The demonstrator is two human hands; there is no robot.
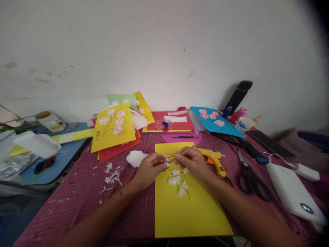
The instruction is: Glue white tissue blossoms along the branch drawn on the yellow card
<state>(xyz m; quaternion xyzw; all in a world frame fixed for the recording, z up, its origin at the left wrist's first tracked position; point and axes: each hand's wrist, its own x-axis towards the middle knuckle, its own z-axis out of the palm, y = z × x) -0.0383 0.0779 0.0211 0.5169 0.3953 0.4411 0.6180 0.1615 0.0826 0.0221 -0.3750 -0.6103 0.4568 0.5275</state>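
My left hand point(153, 168) is closed, pinching a small white paper piece point(167, 164) between thumb and fingers. My right hand point(192, 163) is wrapped round a thin tan stick point(190, 150), whose lower tip points at that piece. Both hands are over a yellow sheet point(190, 218) with brown branch lines drawn on it. Several white paper petals point(174, 180) lie along the branches, just below my fingers. To the left of the sheet rests a larger torn piece of white paper point(136, 158), near my left wrist.
A yellow glue gun point(218, 168) lies right of my right hand, with black scissors point(253, 183) and a white power bank point(293, 195) beyond. White scraps point(113, 176) litter the checked cloth at left. Finished-looking flower cards point(114, 128), a blue card point(216, 127) and a cup point(245, 124) stand behind.
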